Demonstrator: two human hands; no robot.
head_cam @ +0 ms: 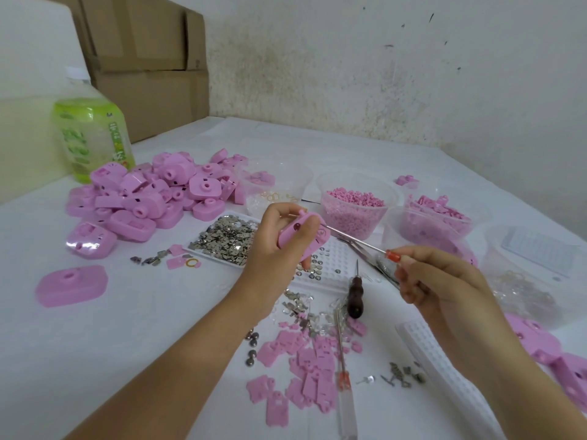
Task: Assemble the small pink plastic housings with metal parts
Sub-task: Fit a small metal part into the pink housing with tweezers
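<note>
Firmly held: pink housing in the left hand, screwdriver in the right

Broadly, a white-covered table (127, 344) carries everything, with brown cardboard boxes (143, 58) stacked at its far left corner. A heap of pink housings (149, 198), smooth rounded plastic shells with a raised ring on one face, lies at the left, just in front of a green-labelled bottle (92, 138). Clear round tubs stand toward the right; one tub (352, 211) is filled with tiny pink bits. A shallow white tray (222, 239) heaped with thin, shiny metal parts sits between the heap and the hands.

Above the middle of the table, the left hand (270, 246) has its fingers and thumb curled tight round one pink housing (301, 231), held up off the table and tilted. The right hand (438, 281) pinches the clear handle of a screwdriver (359, 242) with an orange collar; its slim steel shaft reaches across to the housing, the tip touching it.

Below the hands lie a dark wooden-handled awl (355, 296), a second screwdriver (343, 376) and flat pink plates (305, 376), scattered among loose metal bits.
</note>
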